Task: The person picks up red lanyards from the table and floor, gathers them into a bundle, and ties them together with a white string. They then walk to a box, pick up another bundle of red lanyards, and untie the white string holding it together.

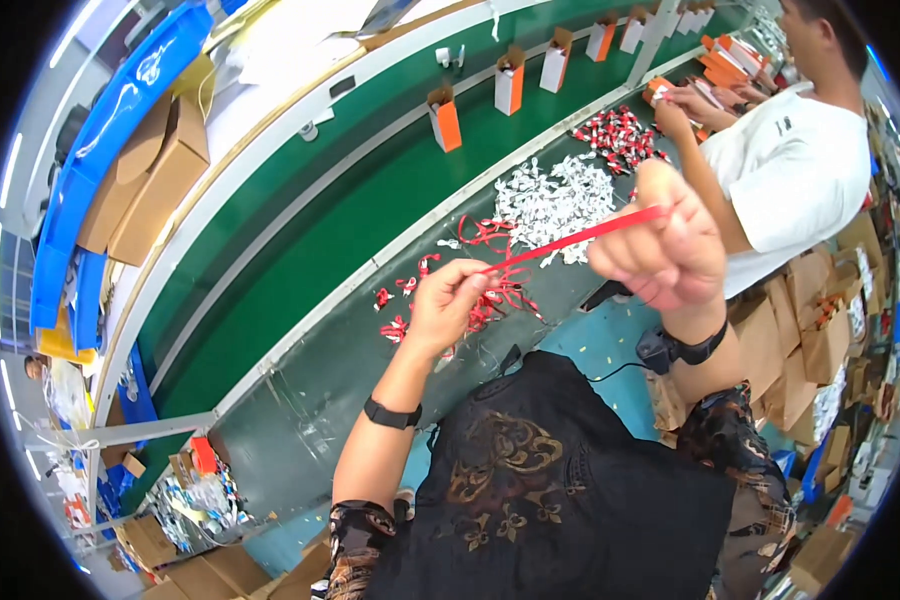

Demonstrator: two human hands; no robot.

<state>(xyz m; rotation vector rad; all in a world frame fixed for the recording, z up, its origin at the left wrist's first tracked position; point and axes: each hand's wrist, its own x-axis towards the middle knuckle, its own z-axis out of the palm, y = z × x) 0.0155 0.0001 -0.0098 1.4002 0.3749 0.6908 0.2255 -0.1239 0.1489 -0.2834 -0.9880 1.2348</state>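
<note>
A narrow red strap (568,241) is stretched taut between my two hands above the grey worktop. My left hand (446,308) pinches its lower end between thumb and fingers. Higher up and to the right, my right hand (670,242) is closed around the other end. Under and beside my left hand lie loose red straps (512,297) and small bundled red pieces (393,328). Beyond the strap is a heap of small white pieces (553,195), and farther off a pile of red, black and white pieces (620,138).
A green conveyor belt (300,215) runs behind the worktop (300,420), carrying several upright orange-and-white boxes (509,83). At the right a co-worker in a white shirt (800,160) handles an orange box. Cardboard cartons (780,330) crowd the right side; blue bins (120,150) stand left.
</note>
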